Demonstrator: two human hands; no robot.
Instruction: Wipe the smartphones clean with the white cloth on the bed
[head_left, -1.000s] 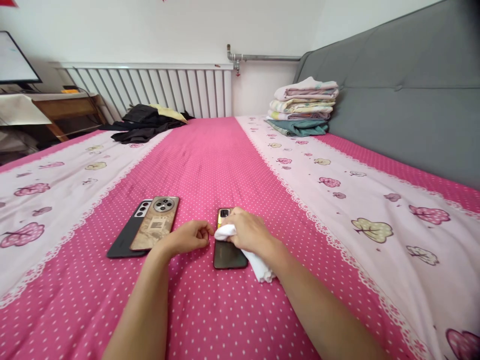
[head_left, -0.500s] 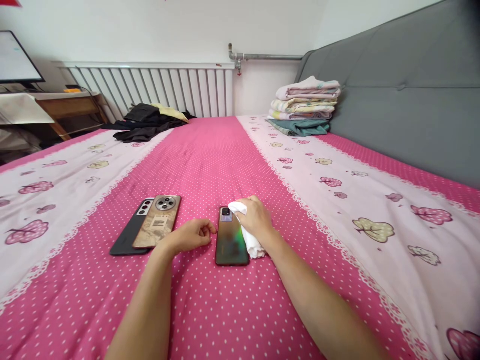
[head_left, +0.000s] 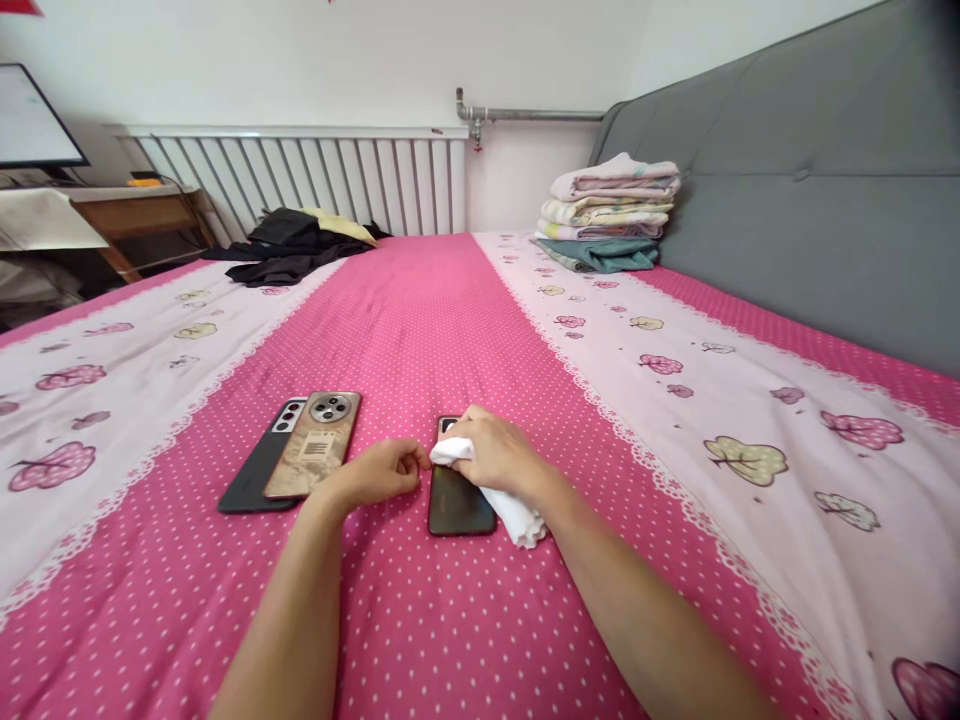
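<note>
A dark phone (head_left: 454, 500) lies back-up on the pink dotted bedspread (head_left: 420, 330). My right hand (head_left: 495, 452) is closed on a white cloth (head_left: 510, 508) and presses it onto the phone's upper half. My left hand (head_left: 382, 470) rests on the bed just left of the phone, fingers curled and touching its edge. Two more phones lie to the left: a bronze one (head_left: 315, 445) overlapping a black one (head_left: 259, 470).
Folded bedding (head_left: 611, 210) is stacked at the far right against a grey headboard (head_left: 810, 210). Dark clothes (head_left: 296, 245) lie at the far left near a white radiator (head_left: 322, 175). A wooden desk (head_left: 127, 210) with a monitor (head_left: 34, 120) stands at the left.
My right hand with the cloth slid up to the phone's camera end, then back down and left over its upper half. My left hand stayed put.
</note>
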